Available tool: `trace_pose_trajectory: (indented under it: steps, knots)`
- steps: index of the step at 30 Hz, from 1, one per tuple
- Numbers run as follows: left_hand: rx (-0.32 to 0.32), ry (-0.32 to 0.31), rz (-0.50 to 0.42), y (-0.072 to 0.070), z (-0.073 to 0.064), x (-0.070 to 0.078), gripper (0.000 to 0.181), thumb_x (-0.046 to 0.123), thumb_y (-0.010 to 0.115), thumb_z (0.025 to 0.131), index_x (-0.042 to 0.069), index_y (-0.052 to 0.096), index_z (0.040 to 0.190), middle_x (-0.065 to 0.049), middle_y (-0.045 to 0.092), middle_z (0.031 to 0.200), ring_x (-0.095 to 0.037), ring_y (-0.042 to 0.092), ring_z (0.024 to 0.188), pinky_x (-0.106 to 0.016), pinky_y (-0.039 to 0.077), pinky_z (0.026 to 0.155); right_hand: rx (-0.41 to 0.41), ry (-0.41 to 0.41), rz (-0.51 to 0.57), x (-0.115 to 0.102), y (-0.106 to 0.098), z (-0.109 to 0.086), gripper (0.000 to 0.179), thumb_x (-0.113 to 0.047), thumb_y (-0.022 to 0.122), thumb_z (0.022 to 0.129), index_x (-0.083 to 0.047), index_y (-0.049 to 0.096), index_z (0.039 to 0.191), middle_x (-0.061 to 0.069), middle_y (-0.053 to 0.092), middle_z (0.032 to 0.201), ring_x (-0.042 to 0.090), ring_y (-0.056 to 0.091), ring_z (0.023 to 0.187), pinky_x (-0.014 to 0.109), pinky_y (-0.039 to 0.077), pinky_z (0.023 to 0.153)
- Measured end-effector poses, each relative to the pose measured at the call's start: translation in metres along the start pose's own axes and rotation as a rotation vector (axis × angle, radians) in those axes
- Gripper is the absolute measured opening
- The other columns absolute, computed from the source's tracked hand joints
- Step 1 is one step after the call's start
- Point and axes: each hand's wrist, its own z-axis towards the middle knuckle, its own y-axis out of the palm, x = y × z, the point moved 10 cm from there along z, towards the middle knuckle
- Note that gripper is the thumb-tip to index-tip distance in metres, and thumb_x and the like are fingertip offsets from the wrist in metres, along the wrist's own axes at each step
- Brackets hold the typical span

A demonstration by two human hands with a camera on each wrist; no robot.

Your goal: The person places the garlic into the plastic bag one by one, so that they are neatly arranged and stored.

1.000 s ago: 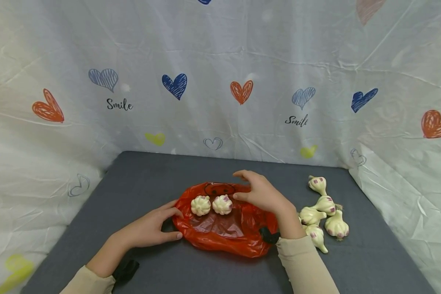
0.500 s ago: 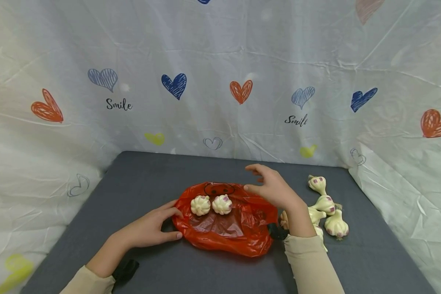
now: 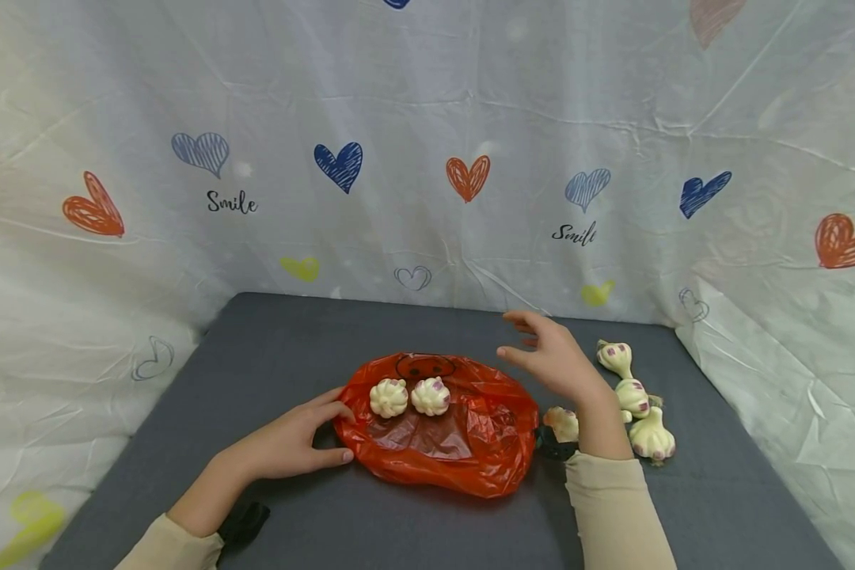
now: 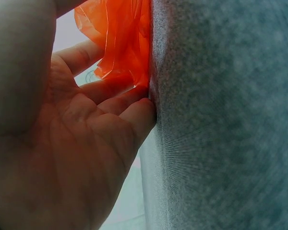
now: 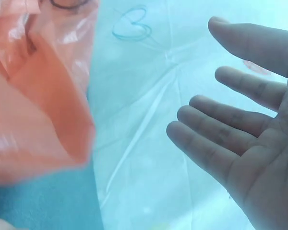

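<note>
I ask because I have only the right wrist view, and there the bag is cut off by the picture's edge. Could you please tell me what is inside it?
Observer: Two garlic bulbs lie side by side inside the red bag.
Operator: Thank you. Does anything touch the bag where I cannot see?
Observer: Yes, the left hand touches its left side.
Operator: I understand. Is there also garlic outside of the bag?
Observer: Yes, in the head view more bulbs lie on the grey table, to the right of the bag.
</note>
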Motion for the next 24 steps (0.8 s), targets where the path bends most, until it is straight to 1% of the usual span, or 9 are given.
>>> trace_pose_trajectory:
  steps: [3, 8, 13, 17, 24]
  knots:
    - [0.002, -0.002, 0.002, 0.001, 0.001, -0.002, 0.05, 0.059, 0.078, 0.099, 0.026, 0.067, 0.135, -0.023, 0.031, 0.174, -0.046, 0.033, 0.159, -0.069, 0.036, 0.12, 0.015, 0.006, -0.008, 0.004, -0.008, -0.002, 0.065, -0.037, 0.079, 0.104, -0.017, 0.052, 0.16, 0.015, 0.051, 0.163, 0.047, 0.054, 0.144, 0.063, 0.05, 0.111]
    - [0.003, -0.001, 0.002, 0.002, 0.002, -0.004, 0.05, 0.061, 0.077, 0.099, 0.028, 0.067, 0.134, -0.023, 0.031, 0.174, -0.047, 0.033, 0.159, -0.069, 0.036, 0.12, 0.029, 0.033, -0.015, 0.009, -0.017, -0.005, 0.065, -0.036, 0.078, 0.104, -0.019, 0.051, 0.161, 0.017, 0.05, 0.164, 0.048, 0.054, 0.144, 0.063, 0.05, 0.111]
    - [0.001, -0.006, -0.001, 0.002, 0.001, -0.004, 0.049, 0.062, 0.077, 0.098, 0.029, 0.067, 0.134, -0.022, 0.032, 0.174, -0.046, 0.033, 0.159, -0.069, 0.036, 0.12, 0.048, 0.052, -0.03, 0.012, -0.024, -0.006, 0.066, -0.039, 0.078, 0.104, -0.019, 0.052, 0.161, 0.016, 0.05, 0.164, 0.048, 0.054, 0.144, 0.063, 0.05, 0.111]
    - [0.003, -0.01, 0.0, 0.002, 0.001, -0.005, 0.048, 0.062, 0.077, 0.098, 0.031, 0.067, 0.134, -0.021, 0.032, 0.174, -0.046, 0.033, 0.159, -0.069, 0.036, 0.12, 0.055, 0.054, -0.044, 0.014, -0.028, -0.005, 0.068, -0.041, 0.078, 0.104, -0.017, 0.051, 0.162, 0.018, 0.049, 0.165, 0.049, 0.053, 0.144, 0.063, 0.049, 0.112]
    - [0.001, -0.007, 0.001, 0.002, 0.002, -0.005, 0.048, 0.061, 0.077, 0.099, 0.03, 0.067, 0.134, -0.022, 0.032, 0.174, -0.046, 0.032, 0.16, -0.069, 0.036, 0.12, 0.076, 0.065, -0.051, 0.023, -0.035, -0.008, 0.069, -0.04, 0.077, 0.104, -0.016, 0.05, 0.162, 0.017, 0.05, 0.165, 0.05, 0.054, 0.143, 0.064, 0.049, 0.111]
